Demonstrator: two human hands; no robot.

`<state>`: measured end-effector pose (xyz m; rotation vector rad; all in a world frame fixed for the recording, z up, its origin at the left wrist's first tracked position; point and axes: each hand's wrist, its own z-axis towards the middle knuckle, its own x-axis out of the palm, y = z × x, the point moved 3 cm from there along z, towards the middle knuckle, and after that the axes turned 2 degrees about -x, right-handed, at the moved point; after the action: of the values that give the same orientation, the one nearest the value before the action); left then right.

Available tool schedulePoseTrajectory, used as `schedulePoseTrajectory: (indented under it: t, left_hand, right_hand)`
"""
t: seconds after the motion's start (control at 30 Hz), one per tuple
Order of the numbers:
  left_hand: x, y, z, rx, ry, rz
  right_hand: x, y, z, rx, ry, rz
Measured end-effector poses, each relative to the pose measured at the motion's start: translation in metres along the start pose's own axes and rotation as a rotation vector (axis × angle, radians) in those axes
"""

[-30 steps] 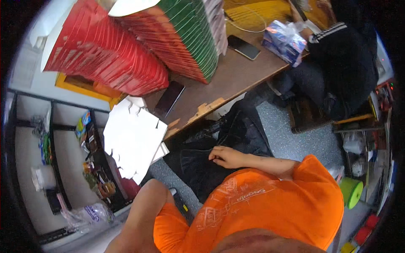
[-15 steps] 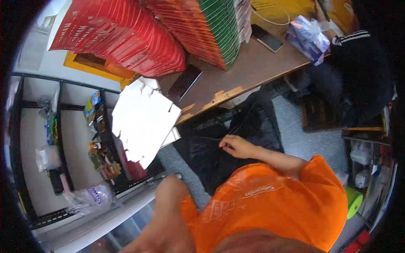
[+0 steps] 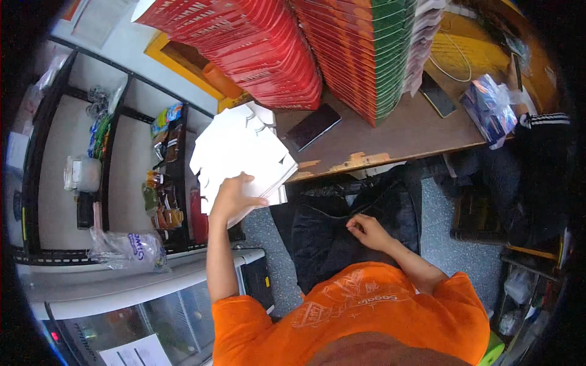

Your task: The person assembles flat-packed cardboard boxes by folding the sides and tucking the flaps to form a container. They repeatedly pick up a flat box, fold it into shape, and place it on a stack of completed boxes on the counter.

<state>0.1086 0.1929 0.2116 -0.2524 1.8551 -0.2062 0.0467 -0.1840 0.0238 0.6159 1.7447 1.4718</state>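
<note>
My left hand (image 3: 233,196) lies on the near edge of a stack of flat white card pieces with notched edges (image 3: 241,143), at the left end of the brown table (image 3: 360,131). Its thumb and forefinger are apart on the top sheet; the other fingers are hard to make out. Over my dark trousers (image 3: 320,235) rests my right hand (image 3: 370,232), its fingers loosely curled with nothing visible in them. Just right of the white stack, a dark phone (image 3: 313,126) lies on the tabletop.
Tall nested stacks of red cartons (image 3: 244,52) and red-green cartons (image 3: 348,55) stand behind. Another phone (image 3: 437,94) and a purple plastic pack (image 3: 490,113) lie to the right, near a person's dark sleeve (image 3: 543,131). Shelving (image 3: 116,165) and a glass-topped freezer (image 3: 152,305) fill the left.
My left hand has come up from the lower edge onto the white card stack. My right hand stays over my lap. The whole view has shifted.
</note>
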Motion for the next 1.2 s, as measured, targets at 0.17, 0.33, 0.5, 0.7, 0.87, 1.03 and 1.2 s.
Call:
schedulePoseTrajectory:
  t: [0.17,0.33,0.5,0.7,0.87,1.03,1.2]
  left_hand:
    - [-0.019,0.047,0.011,-0.11,0.123,-0.442]
    - [-0.102,0.03,-0.044,-0.127,-0.817,-0.237]
    - [-0.059,-0.012,-0.043,-0.059,-0.428,-0.295]
    - [-0.001,0.026,-0.008,-0.241,-0.052,-0.617]
    - [0.025,0.034,0.011,-0.245,0.116,-0.853]
    - [-0.037,0.028,-0.015,-0.11,-0.461,-0.06]
    - [-0.118,-0.068,-0.112,-0.144,-1.007,-0.057]
  right_hand:
    - [0.006,0.01,0.011,-0.071,0.013,0.008]
    - [0.009,0.024,0.017,-0.032,0.003,0.071]
    - [0.018,0.01,0.008,0.068,0.04,0.134]
    - [0.033,0.043,0.023,-0.233,0.071,-0.093]
    - [0.054,0.168,0.085,-0.715,0.07,-0.295]
    - [0.088,0.157,0.154,-0.567,0.005,-0.713]
    - [0.078,0.174,0.162,-0.529,0.089,-0.617]
